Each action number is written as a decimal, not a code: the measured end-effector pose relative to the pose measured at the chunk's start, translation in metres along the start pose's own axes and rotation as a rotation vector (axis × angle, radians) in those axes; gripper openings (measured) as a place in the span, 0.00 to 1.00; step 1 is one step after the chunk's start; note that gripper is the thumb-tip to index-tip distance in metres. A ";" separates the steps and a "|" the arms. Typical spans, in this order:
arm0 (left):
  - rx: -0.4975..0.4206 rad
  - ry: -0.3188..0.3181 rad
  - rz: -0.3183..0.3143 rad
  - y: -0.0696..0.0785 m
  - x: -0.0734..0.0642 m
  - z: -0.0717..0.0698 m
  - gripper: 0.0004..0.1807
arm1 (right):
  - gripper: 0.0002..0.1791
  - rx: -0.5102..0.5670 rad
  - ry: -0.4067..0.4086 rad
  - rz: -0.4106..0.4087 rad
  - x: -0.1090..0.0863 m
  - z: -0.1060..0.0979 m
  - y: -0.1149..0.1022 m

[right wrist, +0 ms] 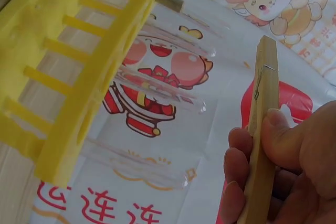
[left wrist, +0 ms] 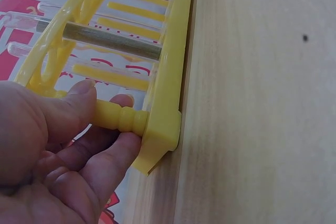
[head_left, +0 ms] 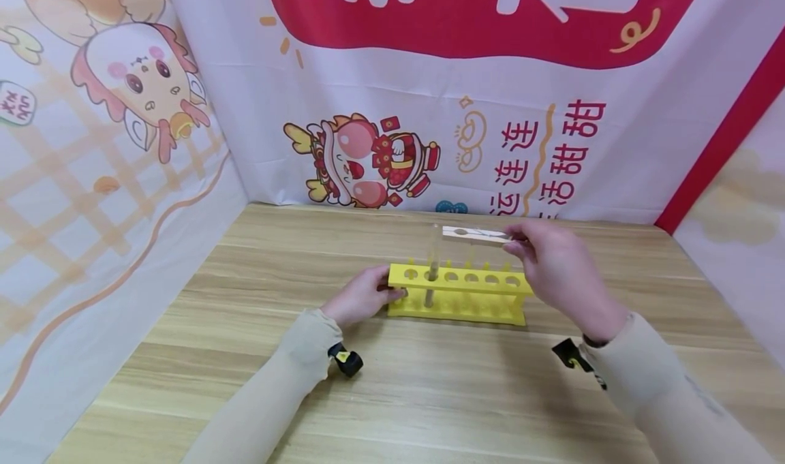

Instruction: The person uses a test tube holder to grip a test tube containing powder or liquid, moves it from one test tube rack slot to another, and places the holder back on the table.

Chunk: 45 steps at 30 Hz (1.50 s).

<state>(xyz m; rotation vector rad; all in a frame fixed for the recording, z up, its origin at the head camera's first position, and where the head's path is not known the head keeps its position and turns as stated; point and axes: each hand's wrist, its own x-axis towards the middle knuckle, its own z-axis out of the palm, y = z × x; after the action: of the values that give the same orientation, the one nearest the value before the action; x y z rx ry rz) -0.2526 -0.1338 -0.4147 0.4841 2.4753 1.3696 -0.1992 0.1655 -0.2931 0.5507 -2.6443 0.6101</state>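
Note:
A yellow test tube rack (head_left: 456, 319) stands on the table. My left hand (head_left: 362, 295) pinches its left end post (left wrist: 107, 114) between thumb and fingers. One glass test tube (head_left: 433, 259) stands upright in a hole near the rack's left end, with grey-brown contents (left wrist: 113, 40) inside. My right hand (head_left: 558, 266) grips a wooden test tube clamp (right wrist: 266, 72) by its handles, thumb on one side and fingers on the other. In the head view, the clamp's tip is right beside the tube's upper end. Several clear tubes (right wrist: 157, 166) sit along the rack's back pegs.
The wood-grain table (head_left: 429, 396) reaches past the rack on all sides. Printed cloth (head_left: 368, 75) hangs behind it, with another printed cloth (head_left: 122, 212) along the left. Black wrist straps (head_left: 348, 362) sit on both sleeves.

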 end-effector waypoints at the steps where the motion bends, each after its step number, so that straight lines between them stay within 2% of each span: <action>1: -0.003 -0.001 -0.001 0.000 0.000 0.000 0.17 | 0.06 -0.002 0.000 0.002 0.001 0.002 -0.001; 6: -0.005 -0.003 -0.007 0.002 -0.001 0.000 0.17 | 0.06 -0.009 0.012 0.002 0.004 0.014 -0.002; 11: -0.011 -0.001 0.016 0.001 -0.001 0.001 0.16 | 0.06 -0.008 0.054 -0.019 0.004 0.022 -0.001; 19: -0.022 0.005 0.028 -0.001 0.000 0.001 0.15 | 0.02 -0.006 0.093 -0.035 0.006 0.028 -0.003; 32: -0.009 -0.004 0.025 -0.001 0.000 0.000 0.16 | 0.03 -0.025 0.176 -0.083 0.007 0.038 -0.002; 45: -0.001 -0.010 0.028 -0.004 0.002 0.000 0.16 | 0.03 -0.035 0.168 -0.082 0.008 0.044 -0.001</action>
<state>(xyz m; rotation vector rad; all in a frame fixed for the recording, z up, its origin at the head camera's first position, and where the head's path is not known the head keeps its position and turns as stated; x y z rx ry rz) -0.2552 -0.1351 -0.4182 0.5263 2.4685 1.3756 -0.2171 0.1414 -0.3266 0.5683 -2.4579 0.5594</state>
